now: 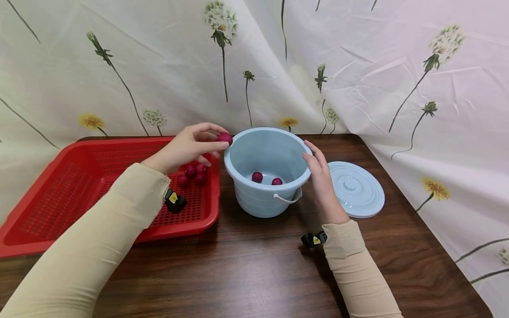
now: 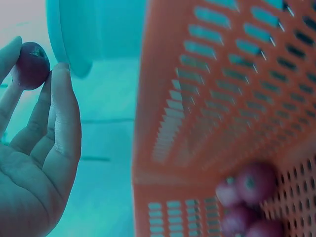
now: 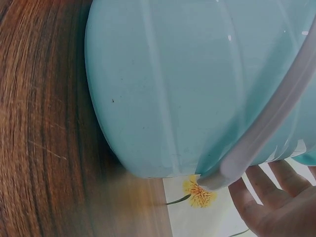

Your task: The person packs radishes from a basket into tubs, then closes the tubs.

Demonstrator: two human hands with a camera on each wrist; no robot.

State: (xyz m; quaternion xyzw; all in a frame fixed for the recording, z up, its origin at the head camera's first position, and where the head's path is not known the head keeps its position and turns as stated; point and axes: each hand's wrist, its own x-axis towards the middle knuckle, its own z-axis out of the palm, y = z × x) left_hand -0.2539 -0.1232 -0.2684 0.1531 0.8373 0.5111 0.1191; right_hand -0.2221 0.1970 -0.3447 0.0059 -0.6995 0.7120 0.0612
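In the head view my left hand [image 1: 188,143] pinches a small dark red round fruit [image 1: 225,138] by the bucket's left rim. The left wrist view shows that fruit [image 2: 31,66] between thumb and fingertips. My right hand [image 1: 321,181] holds the right rim of the light blue bucket [image 1: 258,203], one digit over the edge; in the right wrist view its fingers [image 3: 261,185] lie along the outside. Two similar fruits, one at left [image 1: 257,177] and one at right [image 1: 276,181], lie on the bucket floor. Several more fruits [image 1: 191,171] sit in the red basket [image 1: 212,194].
A light blue lid [image 1: 358,187] lies flat on the brown wooden table [image 1: 246,265], right of the bucket. The white bucket handle [image 1: 292,201] hangs down at the front. Behind the table hangs a white flower-printed cloth [image 1: 171,66].
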